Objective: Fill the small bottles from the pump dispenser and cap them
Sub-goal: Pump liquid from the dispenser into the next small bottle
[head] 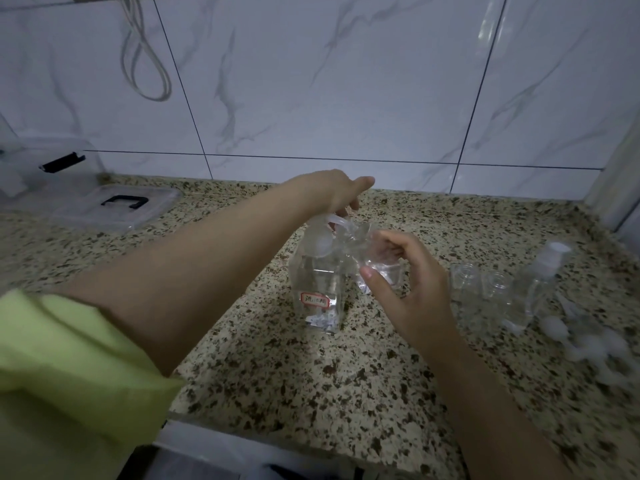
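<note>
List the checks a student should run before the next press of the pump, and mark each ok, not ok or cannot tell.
1. Left hand rests on the pump dispenser head: ok.
2. Right hand grips the small bottle: ok.
3. Bottle mouth under the nozzle: cannot tell, blurred.
4. Dispenser upright on the counter: ok.
5. Liquid left in dispenser: ok.
6. Empty bottles within reach: ok.

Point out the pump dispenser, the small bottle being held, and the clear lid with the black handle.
pump dispenser [317, 289]: head view, on its clear body above the red-edged label.
small bottle [379, 263]: head view, on its clear side between the fingers.
clear lid [152, 206]: head view, on its flat top right of the handle.
</note>
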Demonstrator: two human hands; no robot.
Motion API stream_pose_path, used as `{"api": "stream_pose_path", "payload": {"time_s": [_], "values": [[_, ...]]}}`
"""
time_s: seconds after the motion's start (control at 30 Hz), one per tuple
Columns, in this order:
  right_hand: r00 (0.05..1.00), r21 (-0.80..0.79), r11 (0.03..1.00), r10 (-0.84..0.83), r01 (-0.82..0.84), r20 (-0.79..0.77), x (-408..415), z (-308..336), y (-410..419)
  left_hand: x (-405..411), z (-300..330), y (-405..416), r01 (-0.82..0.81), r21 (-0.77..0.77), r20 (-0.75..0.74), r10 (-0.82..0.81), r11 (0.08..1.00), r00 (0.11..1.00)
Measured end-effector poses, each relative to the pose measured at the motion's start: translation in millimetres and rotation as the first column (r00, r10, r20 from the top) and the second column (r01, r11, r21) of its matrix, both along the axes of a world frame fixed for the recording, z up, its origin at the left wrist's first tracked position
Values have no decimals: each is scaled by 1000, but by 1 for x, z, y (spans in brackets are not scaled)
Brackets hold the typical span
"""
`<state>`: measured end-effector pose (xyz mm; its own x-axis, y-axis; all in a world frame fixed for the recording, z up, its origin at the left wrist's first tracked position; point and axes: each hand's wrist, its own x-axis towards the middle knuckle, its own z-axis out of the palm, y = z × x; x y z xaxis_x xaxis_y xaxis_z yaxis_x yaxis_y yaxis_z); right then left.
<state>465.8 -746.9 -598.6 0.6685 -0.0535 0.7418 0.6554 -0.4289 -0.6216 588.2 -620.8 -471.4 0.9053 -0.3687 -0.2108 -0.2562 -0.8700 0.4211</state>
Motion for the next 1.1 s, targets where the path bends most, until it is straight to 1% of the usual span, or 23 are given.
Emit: {"api": "stream_pose_path", "payload": {"time_s": [0.1,0.2,0.3,0.43,0.57,0.67,0.77,0.9,1.0,1.1], "values": [[1000,-19,1000,0,0,1,0,-1,2,1,-1,0,7,39,8,-7,999,1000],[1000,-9,1000,2,-1,26,0,0,3,1,-1,3,-10,-9,10,10,1000,1000],[1000,-13,1000,4,-4,30,0,0,3,2,-2,3,-22,1,-23,22,1000,999],[999,11,1000,8,-8,38,0,0,3,0,-1,2,-52,-26,27,53,998,998],[1000,7,1000,18,-18,24,-1,0,4,-1,-1,-2,-44,39,33,42,998,999],[1000,23,1000,8,-9,29,-1,1,4,-1,0,-1,-63,2,56,63,998,996],[999,9,1000,15,-15,33,-2,1,4,0,0,0,-49,47,28,48,998,998],[999,20,1000,13,-14,31,-2,1,4,-5,4,-3,-49,40,30,48,998,998],[1000,3,1000,11,-11,23,-2,1,5,-6,4,-4,-52,66,-11,53,996,999],[1000,29,999,21,-21,8,-3,1,4,-4,6,-1,-57,2,22,57,998,998]]}}
